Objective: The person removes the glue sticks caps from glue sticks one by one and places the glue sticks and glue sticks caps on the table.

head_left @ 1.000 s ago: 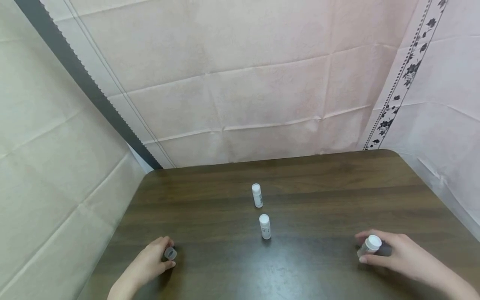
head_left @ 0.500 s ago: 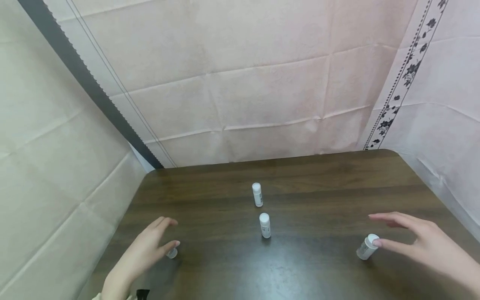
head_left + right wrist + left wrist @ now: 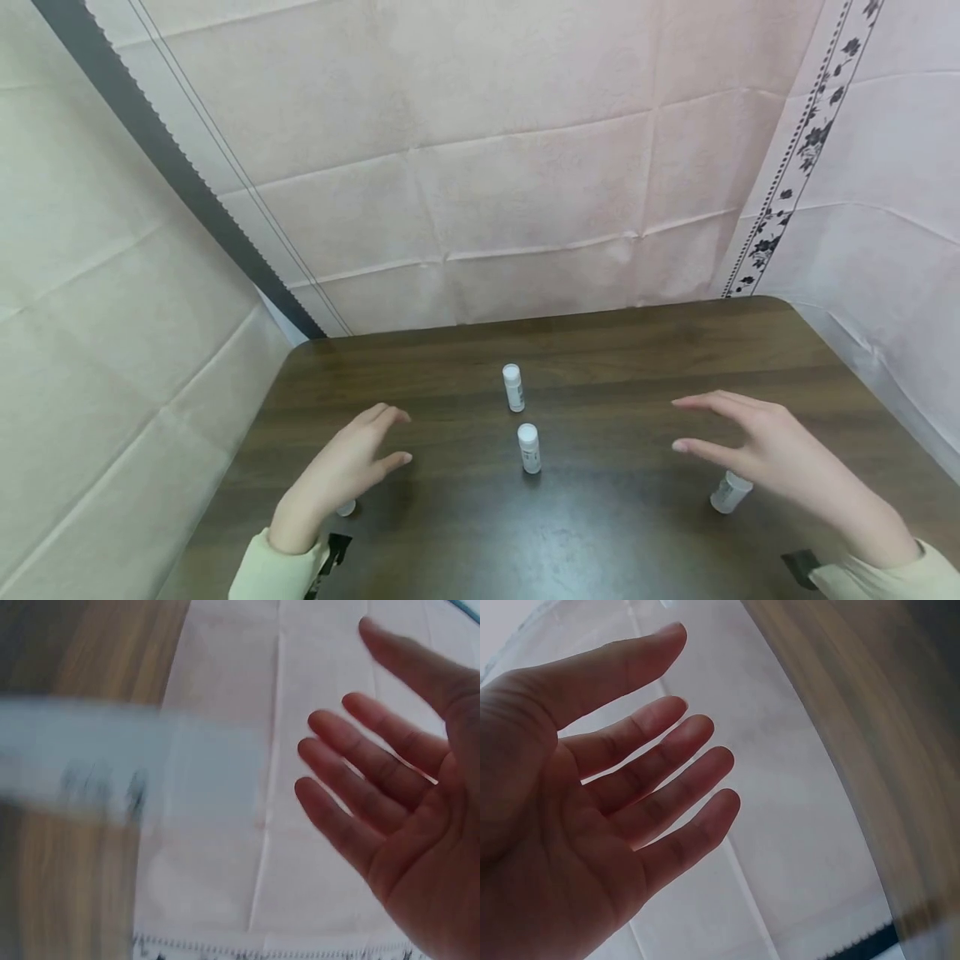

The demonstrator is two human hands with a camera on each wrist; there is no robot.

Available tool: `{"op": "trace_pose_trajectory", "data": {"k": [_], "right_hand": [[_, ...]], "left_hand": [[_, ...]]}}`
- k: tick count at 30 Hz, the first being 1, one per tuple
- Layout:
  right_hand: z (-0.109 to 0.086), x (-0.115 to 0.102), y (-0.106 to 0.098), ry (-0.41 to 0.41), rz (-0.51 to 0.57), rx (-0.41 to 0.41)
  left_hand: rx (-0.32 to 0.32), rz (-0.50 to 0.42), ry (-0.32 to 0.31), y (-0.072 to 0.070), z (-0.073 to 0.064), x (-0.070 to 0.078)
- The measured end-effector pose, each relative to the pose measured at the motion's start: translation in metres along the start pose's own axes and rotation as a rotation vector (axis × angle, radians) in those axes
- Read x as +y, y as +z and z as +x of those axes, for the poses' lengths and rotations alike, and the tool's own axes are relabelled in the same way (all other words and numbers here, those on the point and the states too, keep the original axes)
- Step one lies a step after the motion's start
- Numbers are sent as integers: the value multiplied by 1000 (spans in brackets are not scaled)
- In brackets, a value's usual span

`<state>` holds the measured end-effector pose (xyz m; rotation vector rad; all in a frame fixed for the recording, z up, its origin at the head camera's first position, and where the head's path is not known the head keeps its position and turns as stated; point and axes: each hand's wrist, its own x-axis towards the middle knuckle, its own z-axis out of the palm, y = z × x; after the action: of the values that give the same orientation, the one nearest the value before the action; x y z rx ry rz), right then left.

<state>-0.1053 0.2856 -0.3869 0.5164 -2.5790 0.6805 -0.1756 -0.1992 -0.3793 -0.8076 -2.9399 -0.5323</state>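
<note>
My left hand (image 3: pixel 337 467) hovers over the table with thumb and fingers spread, holding nothing; its palm and relaxed fingers (image 3: pixel 667 802) fill much of the left wrist view. Below the wrist, a small bottle (image 3: pixel 346 507) with a pale, translucent end peeks out, mostly hidden. On the other side my right hand (image 3: pixel 772 450) is raised, thumb apart from the fingers, also holding nothing. Under it stands a small white capped bottle (image 3: pixel 729 493), its top partly covered by the hand. A blurred, labelled white bottle (image 3: pixel 97 761) crosses the right wrist view, apart from the fingers.
Two more white capped bottles stand mid-table, a nearer one (image 3: pixel 529 450) and a farther one (image 3: pixel 513 388). The dark wooden table (image 3: pixel 622 367) has rounded far corners. Pale creased cloth (image 3: pixel 525 200) hangs behind it and at both sides.
Both hands have let go of the bottles they were holding at left and right. They have risen and moved forward and inward, towards the two middle bottles. The bottles stay behind on the table.
</note>
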Motion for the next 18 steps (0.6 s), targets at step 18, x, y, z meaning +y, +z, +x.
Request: {"op": "trace_pose_trajectory", "data": {"k": [18], "right_hand": [[53, -57, 69, -66, 227, -229]], "left_hand": [[-18, -47, 63, 10, 33, 32]]}}
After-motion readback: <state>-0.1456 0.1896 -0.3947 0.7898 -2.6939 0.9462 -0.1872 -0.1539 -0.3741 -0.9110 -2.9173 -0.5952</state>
